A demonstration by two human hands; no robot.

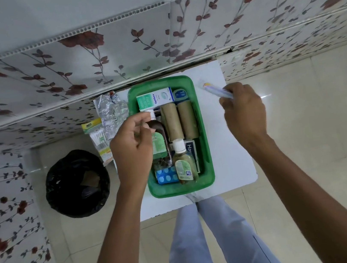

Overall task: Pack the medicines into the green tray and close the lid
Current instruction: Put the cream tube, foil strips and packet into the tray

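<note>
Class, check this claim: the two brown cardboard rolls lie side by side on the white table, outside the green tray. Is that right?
Not quite. The head view shows the two cardboard rolls lying side by side inside the green tray, which sits on the white table, not outside it.

The left hand covers most of the brown bottle, so its label is half gone. Whatever the right hand has is blurry, just a pale tube-ish thing poking out, can't tell what. Print on the foil strips is too small to read. The dark box under the small bottle only shows "Ha".
</note>
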